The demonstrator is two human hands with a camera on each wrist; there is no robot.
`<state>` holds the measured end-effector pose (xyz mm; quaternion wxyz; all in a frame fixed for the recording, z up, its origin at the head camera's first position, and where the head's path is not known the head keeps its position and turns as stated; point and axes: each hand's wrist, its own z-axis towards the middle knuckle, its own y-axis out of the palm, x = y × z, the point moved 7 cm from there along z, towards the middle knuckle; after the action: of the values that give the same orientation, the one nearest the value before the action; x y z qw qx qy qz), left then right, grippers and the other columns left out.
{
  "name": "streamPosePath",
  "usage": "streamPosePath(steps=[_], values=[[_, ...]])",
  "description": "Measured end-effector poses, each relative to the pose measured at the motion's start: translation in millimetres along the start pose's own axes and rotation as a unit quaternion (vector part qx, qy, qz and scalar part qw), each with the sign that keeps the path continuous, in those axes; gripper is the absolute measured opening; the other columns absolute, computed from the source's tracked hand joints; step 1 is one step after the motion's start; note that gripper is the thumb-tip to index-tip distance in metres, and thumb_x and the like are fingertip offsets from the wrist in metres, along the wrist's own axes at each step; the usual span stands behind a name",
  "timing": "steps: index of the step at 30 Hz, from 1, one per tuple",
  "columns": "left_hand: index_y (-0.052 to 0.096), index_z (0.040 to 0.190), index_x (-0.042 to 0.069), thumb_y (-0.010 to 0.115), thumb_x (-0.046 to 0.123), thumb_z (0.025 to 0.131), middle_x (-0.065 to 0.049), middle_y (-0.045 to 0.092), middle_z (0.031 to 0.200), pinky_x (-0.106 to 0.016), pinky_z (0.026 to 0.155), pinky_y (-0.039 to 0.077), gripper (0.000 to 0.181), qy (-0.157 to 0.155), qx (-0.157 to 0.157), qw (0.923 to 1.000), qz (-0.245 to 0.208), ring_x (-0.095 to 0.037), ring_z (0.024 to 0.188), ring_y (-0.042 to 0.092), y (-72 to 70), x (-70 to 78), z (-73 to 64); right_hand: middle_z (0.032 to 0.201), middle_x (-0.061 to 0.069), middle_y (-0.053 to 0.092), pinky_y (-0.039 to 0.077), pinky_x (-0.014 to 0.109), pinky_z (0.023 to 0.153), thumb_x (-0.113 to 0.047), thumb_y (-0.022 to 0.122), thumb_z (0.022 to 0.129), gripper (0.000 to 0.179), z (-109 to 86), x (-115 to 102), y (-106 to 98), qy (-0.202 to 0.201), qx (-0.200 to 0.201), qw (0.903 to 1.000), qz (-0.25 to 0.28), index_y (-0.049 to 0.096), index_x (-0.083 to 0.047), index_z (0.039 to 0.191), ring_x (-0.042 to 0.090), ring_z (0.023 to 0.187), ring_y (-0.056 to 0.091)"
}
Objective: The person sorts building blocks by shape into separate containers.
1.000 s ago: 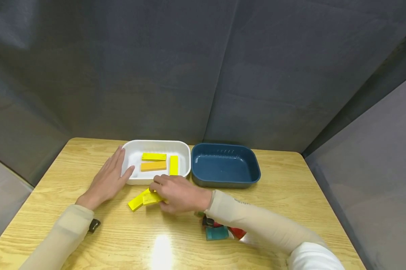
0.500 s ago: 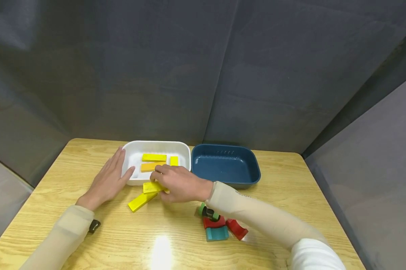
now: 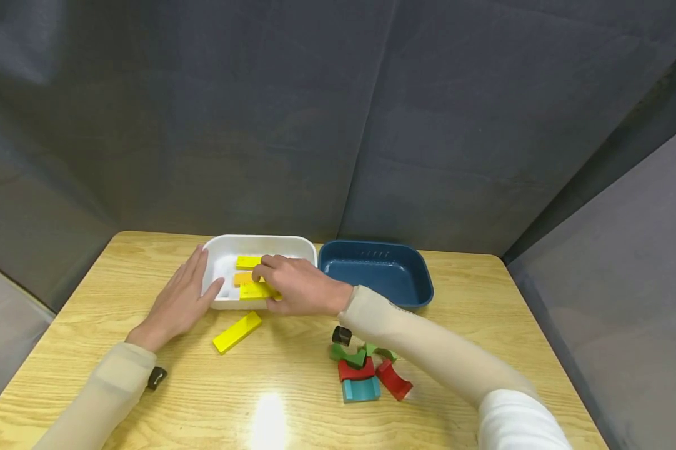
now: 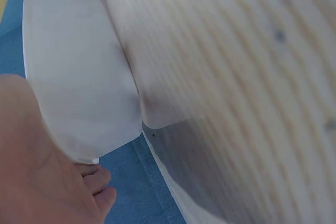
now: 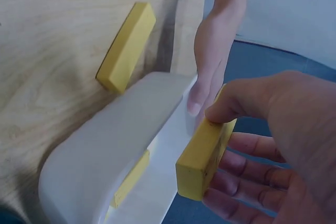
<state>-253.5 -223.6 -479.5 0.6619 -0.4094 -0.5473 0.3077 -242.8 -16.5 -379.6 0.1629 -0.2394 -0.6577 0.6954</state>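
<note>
My right hand (image 3: 301, 286) pinches a yellow block (image 5: 202, 161) between thumb and fingers, over the front part of the white tray (image 3: 220, 303). Beneath and behind it in the tray lie another yellow block (image 3: 248, 263) and an orange-yellow one (image 3: 243, 279), partly covered by the hand. My left hand (image 3: 177, 300) lies along the tray's left end, fingers straight and thumb over the rim. In the left wrist view its fingertips touch the tray's end wall. One more yellow block (image 3: 237, 332) rests on the table just in front of the tray.
A dark blue tray (image 3: 374, 275) stands right beside the white one. Under my right forearm sits a group of arched blocks: a teal one (image 3: 362, 390), red ones (image 3: 394, 380) and green ones (image 3: 348, 356). A grey curtain (image 3: 259, 125) rises behind the table.
My right hand has lifted the yellow block off the table and carried it forward over the white tray. More of the arched blocks now show. The left hand has stayed put.
</note>
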Motion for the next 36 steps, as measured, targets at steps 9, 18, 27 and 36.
streamPosePath(steps=[9, 18, 27, 36], values=[[0.000, 0.171, 0.000, 0.038, 0.055, 0.113, -0.020, -0.005, 0.179, -0.065, 0.130, 0.014, 0.088, -0.003, -0.002, 1.0000, 0.005, -0.047, 0.163, 0.009, 0.2, -0.9, -0.7, 0.134, 0.005, 0.067, 0.057, 0.023, 0.093, -0.028, 0.080, 0.097, 0.045, 21.0, 14, 10, 0.025, -0.022, 0.9994, 0.008, 0.069, -0.012, 0.138, 0.015, 0.105, 0.061], [-0.001, 0.171, 0.001, 0.043, 0.050, 0.113, -0.020, -0.004, 0.180, -0.066, 0.130, 0.015, 0.087, -0.004, -0.004, 1.0000, 0.007, -0.046, 0.164, 0.009, 0.6, -0.7, -0.4, 0.127, 0.004, 0.068, 0.055, 0.021, 0.084, -0.030, 0.080, 0.097, 0.044, 42.2, 22, 20, 0.028, -0.032, 0.9991, 0.001, 0.069, -0.012, 0.136, 0.015, 0.098, 0.060], [-0.001, 0.171, 0.002, 0.040, 0.055, 0.113, -0.019, -0.006, 0.180, -0.066, 0.130, 0.015, 0.089, -0.006, -0.004, 0.9999, 0.010, -0.047, 0.163, 0.009, 1.3, 0.2, 0.0, 0.125, 0.004, 0.067, 0.054, 0.021, 0.081, -0.025, 0.080, 0.097, 0.042, 54.9, 30, 32, 0.034, -0.039, 0.9985, 0.017, 0.069, -0.010, 0.136, 0.014, 0.095, 0.059], [-0.001, 0.171, 0.000, 0.038, 0.056, 0.113, -0.020, -0.005, 0.179, -0.066, 0.130, 0.015, 0.089, -0.002, -0.003, 0.9999, 0.012, -0.047, 0.163, 0.010, 1.9, 1.4, 0.9, 0.127, 0.004, 0.067, 0.053, 0.020, 0.080, -0.024, 0.080, 0.098, 0.041, 62.0, 35, 49, 0.043, -0.067, 0.9962, 0.034, 0.070, -0.011, 0.136, 0.014, 0.095, 0.059]])
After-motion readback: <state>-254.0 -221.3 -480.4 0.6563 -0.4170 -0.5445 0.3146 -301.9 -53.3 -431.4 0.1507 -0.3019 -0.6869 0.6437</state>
